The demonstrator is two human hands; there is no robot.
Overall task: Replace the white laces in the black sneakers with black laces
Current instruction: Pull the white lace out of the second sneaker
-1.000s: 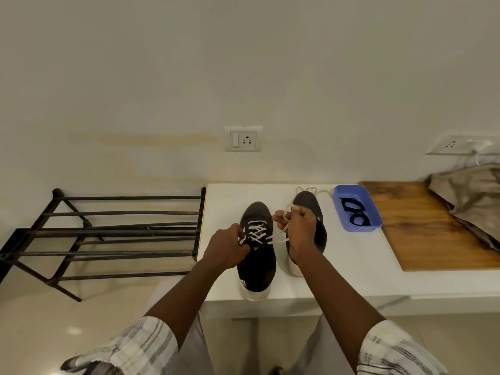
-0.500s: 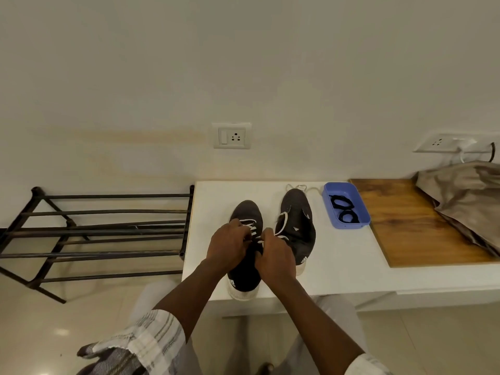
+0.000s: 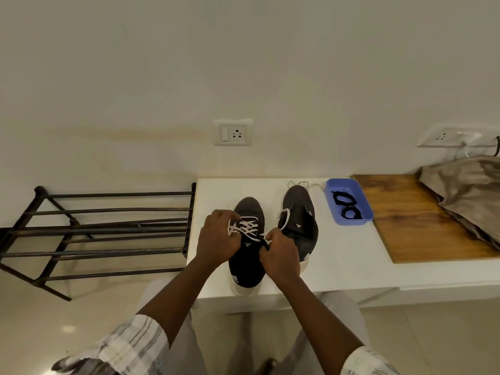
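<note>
Two hands work on a black sneaker (image 3: 247, 255) that stands on a white table (image 3: 351, 261). Its toe points to the wall and its heel sits at the near edge of the table. A white lace (image 3: 248, 226) is criss-crossed over the top of this shoe.

The left hand (image 3: 219, 239) is on the left side of the shoe. Its fingers are curled in at the lace and seem to pinch it there. The right hand (image 3: 281, 253) is on the right side of the shoe. Its fingers are curled too and pinch a bit of the white lace near the shoe's opening.

The other sneaker (image 3: 299, 226) stands just beside the first one, on its right. Its loose lace (image 3: 284, 219) makes a loop on the side, and more of it lies by the toe.

A blue tray (image 3: 354, 222) sits on the table near that shoe. Black laces (image 3: 346, 205) lie coiled inside it.

Right of the tray is a wooden board (image 3: 411, 217) with a beige cloth (image 3: 470, 190) on it. Left of the table stands a dark metal rack (image 3: 102, 231). A wall socket (image 3: 233, 132) is on the wall above the shoes.
</note>
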